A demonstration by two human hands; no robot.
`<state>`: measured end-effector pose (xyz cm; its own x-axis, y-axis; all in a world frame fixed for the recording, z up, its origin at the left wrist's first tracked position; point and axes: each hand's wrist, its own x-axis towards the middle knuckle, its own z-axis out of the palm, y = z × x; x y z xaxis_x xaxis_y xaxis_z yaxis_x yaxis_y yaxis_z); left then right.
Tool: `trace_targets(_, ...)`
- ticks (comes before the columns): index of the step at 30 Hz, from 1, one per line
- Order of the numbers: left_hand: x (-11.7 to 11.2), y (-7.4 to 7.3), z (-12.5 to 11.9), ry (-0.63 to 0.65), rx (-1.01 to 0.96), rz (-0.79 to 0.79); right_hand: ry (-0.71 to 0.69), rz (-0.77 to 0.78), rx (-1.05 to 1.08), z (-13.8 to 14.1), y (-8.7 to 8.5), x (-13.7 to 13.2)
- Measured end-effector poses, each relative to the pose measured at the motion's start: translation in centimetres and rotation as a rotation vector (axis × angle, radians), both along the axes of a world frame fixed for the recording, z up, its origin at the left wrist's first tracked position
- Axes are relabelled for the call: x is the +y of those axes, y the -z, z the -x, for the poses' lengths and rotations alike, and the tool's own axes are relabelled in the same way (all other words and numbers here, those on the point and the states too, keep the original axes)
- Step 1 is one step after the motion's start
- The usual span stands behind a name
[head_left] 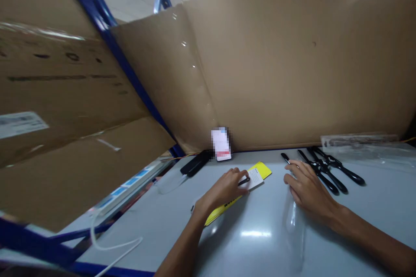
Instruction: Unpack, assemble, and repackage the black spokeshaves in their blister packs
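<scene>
My left hand (pixel 227 187) rests on a yellow card with a white label (pixel 256 176) on the pale table, fingers curled and pinching a small black item (pixel 244 180) against it. My right hand (pixel 307 188) lies on the table just right of the card, fingers bent downward over a clear plastic sleeve (pixel 294 220), touching the near end of a row of black elongated tools (pixel 325 169). Whether that hand grips anything is hidden by its back.
Large cardboard sheets (pixel 292 60) wall the table's far side and left. A black flat object (pixel 195 163) and a small white card (pixel 221 145) sit at the back. Clear bags (pixel 360 143) lie at the far right. A white power strip (pixel 130 188) and cable run along the left edge.
</scene>
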<state>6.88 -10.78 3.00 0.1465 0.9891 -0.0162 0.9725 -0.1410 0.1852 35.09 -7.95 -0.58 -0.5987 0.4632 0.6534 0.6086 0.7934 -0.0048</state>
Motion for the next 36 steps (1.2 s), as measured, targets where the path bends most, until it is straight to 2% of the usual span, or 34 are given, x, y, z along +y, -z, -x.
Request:
trace_targets(3,0.7,0.1,-0.5,0.021,-0.022,-0.099,-0.003,0.058,-0.001,0.2,-0.1,0.2)
trace_targets(6,1.2,-0.7,-0.3,-0.043,-0.123,-0.278,-0.075,0.135,0.025,0.7,-0.2,0.4)
trace_targets(10,1.0,-3.4,-1.0,-0.123,-0.631,-0.531,-0.138,0.197,0.243,0.8,-1.1,0.6)
trace_targets(13,0.5,-5.9,-3.5,-0.095,-0.793,-0.628,-0.213,0.292,0.434,0.1,-2.3,0.4)
trace_targets(16,0.7,-7.6,-7.2,-0.02,-0.755,-0.654,-0.349,0.581,0.549,-0.1,-3.3,-0.2)
trace_targets(18,1.4,-7.8,-9.9,-0.004,-0.662,-0.694,-0.483,0.792,0.599,0.1,-3.5,-0.6)
trace_targets(20,2.4,-7.6,-12.3,-0.007,-0.572,-0.687,-0.548,0.918,0.664,0.5,-3.2,-0.8)
trace_targets(21,2.8,-7.5,-13.3,0.0,-0.535,-0.662,-0.522,0.948,0.706,0.7,-3.0,-0.7)
trace_targets(23,3.6,-7.3,-14.7,0.019,-0.496,-0.62,-0.379,0.951,0.783,0.8,-2.6,0.0)
trace_targets(26,3.8,-7.4,-15.1,0.028,-0.48,-0.591,-0.189,0.805,0.883,-0.2,-2.5,2.0)
trace_targets(29,3.0,-6.4,-13.7,-0.019,-0.321,-0.47,-0.091,0.685,1.034,-2.9,-3.5,4.8)
trace_targets(32,1.8,-3.3,-11.7,-0.071,-0.154,-0.167,0.003,0.703,1.195,-6.6,-5.0,7.3)
trace_targets(33,1.5,-1.9,-11.1,-0.092,-0.169,-0.11,0.022,0.738,1.214,-7.9,-5.4,7.8)
trace_targets(36,1.4,2.3,-10.5,-0.147,-0.443,-0.015,0.028,0.915,1.126,-11.3,-6.1,8.5)
